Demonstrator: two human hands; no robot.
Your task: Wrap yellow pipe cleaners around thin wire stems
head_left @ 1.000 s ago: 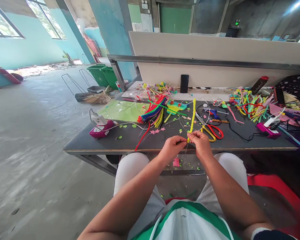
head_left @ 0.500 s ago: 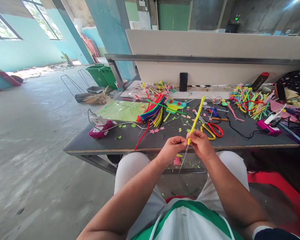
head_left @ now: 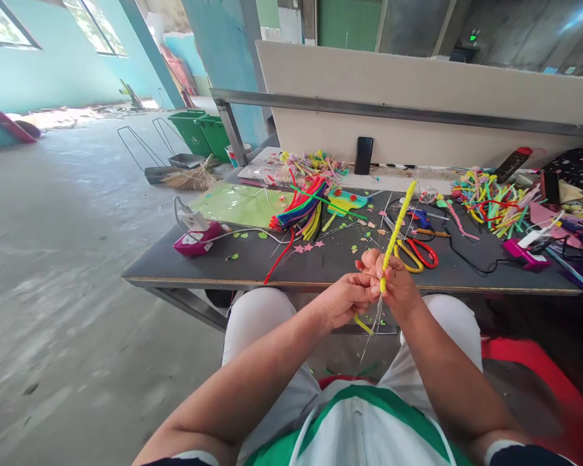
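yellow stem (head_left: 396,232): tilted, by the bench (head_left: 214,262) edge
right hand (head_left: 402,290): grip pinched closed on its lower end
left hand (head_left: 346,301): fingertips beside it, hold unclear
wires (head_left: 378,316): dangling; a snag could twist the stem loose

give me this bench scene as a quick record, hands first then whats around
right hand: grips fuzzy yellow stem, stem's long end raised
left hand: fingers at stem's lower end
below hands: thin wires
beyond right hand: red and yellow scissor handles
table, left side: multicolored stem bundle, magenta power strip
back: upright black phone
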